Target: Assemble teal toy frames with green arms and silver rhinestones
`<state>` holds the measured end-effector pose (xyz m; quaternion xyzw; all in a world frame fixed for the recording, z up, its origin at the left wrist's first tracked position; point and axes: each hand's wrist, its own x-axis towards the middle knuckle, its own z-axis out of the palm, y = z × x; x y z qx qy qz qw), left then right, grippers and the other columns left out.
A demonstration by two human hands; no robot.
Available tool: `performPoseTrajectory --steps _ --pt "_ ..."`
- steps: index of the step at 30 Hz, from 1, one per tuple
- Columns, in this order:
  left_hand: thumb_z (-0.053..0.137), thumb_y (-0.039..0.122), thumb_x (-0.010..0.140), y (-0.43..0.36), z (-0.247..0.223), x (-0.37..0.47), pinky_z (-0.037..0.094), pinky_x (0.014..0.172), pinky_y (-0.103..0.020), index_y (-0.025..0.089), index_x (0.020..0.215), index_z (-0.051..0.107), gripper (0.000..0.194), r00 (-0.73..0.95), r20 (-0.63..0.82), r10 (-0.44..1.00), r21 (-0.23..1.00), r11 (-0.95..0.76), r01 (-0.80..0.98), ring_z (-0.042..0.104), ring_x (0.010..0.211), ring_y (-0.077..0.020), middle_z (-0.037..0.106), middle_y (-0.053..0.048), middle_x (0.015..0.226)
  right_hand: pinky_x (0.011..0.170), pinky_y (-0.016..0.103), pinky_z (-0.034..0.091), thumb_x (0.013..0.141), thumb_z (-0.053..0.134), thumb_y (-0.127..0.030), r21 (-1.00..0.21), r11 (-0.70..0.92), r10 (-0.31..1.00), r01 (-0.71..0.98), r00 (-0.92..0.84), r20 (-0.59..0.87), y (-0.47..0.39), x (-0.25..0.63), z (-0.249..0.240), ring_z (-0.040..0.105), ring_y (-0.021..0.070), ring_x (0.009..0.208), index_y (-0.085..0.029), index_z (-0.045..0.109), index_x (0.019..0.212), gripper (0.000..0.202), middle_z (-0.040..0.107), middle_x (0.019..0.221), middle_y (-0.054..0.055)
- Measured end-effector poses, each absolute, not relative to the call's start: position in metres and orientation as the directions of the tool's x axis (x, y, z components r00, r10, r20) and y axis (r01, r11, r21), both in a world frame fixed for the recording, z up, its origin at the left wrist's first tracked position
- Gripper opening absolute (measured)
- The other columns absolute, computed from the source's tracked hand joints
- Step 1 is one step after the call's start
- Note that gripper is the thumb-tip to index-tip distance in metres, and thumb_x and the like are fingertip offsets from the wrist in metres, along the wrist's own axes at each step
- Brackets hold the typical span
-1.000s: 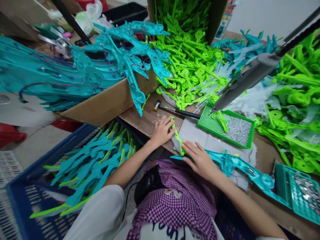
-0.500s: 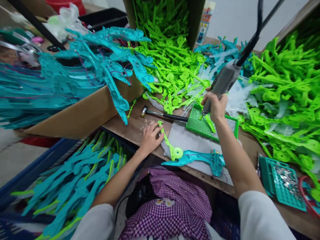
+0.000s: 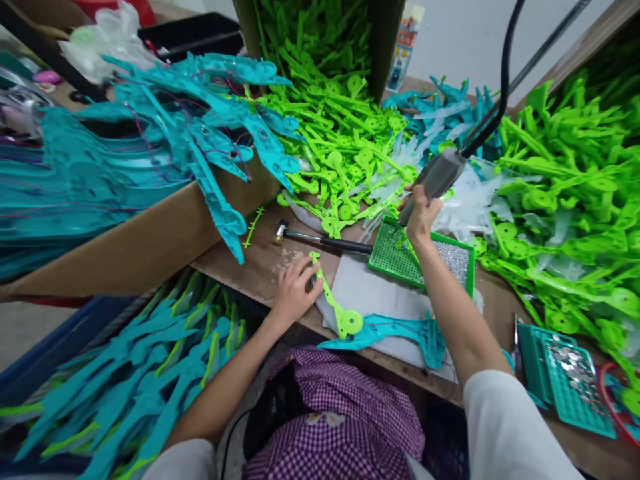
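My right hand [image 3: 423,212] is wrapped round a grey electric screwdriver [image 3: 440,177], which hangs from a black cable and points down at the left half of a green tray [image 3: 395,257]. Small silver screws fill the tray's right half. At the table's front edge, my left hand [image 3: 296,288] has its fingers curled at the upper end of a lime-green arm-shaped part [image 3: 330,293]. That part's round end rests by a turquoise part [image 3: 400,331], which lies on a white cloth [image 3: 350,277].
A hammer [image 3: 325,239] lies behind my left hand. Lime-green parts [image 3: 345,160] heap up at the back and right. Turquoise parts fill a cardboard box [image 3: 125,240] at left and a blue crate [image 3: 55,340] below. A teal tray [image 3: 575,373] holds metal discs.
The view has shifted slightly. The screwdriver in my right hand has lifted a little and tilted over the green tray. My left hand stays at the lime-green part.
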<state>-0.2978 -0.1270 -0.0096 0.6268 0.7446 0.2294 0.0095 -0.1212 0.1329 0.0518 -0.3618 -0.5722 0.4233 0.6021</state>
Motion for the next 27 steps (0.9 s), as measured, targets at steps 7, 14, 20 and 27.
performPoseTrajectory --steps 7,14,20,27 --pt "0.052 0.035 0.090 -0.127 -0.008 -0.298 0.039 0.090 -0.040 0.022 0.115 0.063 0.030 -0.220 0.264 0.939 0.354 0.118 0.928 0.056 0.115 -0.0277 0.057 -0.009 0.133 0.042 0.024 0.039 0.079 0.050 -0.062 -0.917 0.393 0.920 -0.066 0.023 0.392 0.138 -0.120 0.045 0.052 0.0106 0.041 -0.019 0.061 0.078 0.045 0.050 0.048 -0.006" --pt "0.051 0.035 0.090 -0.127 -0.009 -0.298 0.039 0.093 -0.040 0.023 0.115 0.063 0.030 -0.231 0.241 0.943 0.366 0.132 0.921 0.055 0.116 -0.0272 0.057 -0.008 0.134 0.040 0.024 0.037 0.078 0.049 -0.065 -0.927 0.366 0.930 -0.079 0.013 0.367 0.133 -0.121 0.046 0.051 0.0109 0.039 -0.020 0.059 0.074 0.046 0.049 0.048 -0.006" --pt "0.051 0.035 0.090 -0.127 -0.007 -0.297 0.038 0.094 -0.041 0.025 0.117 0.063 0.031 -0.235 0.224 0.946 0.379 0.137 0.915 0.054 0.117 -0.0282 0.056 -0.008 0.134 0.043 0.027 0.039 0.079 0.045 -0.066 -0.923 0.381 0.924 -0.043 0.039 0.380 0.133 -0.117 0.056 0.052 0.0133 0.041 -0.020 0.061 0.095 0.050 0.049 0.050 -0.006" --pt "0.051 0.035 0.090 -0.128 -0.006 -0.297 0.039 0.092 -0.042 0.022 0.118 0.062 0.032 -0.222 0.221 0.950 0.373 0.128 0.919 0.053 0.117 -0.0287 0.055 -0.009 0.136 0.040 0.028 0.038 0.079 0.051 -0.060 -0.845 0.450 0.893 -0.289 0.124 0.433 0.105 -0.121 0.096 0.050 0.0137 0.040 -0.023 0.063 0.083 0.039 0.049 0.049 -0.004"
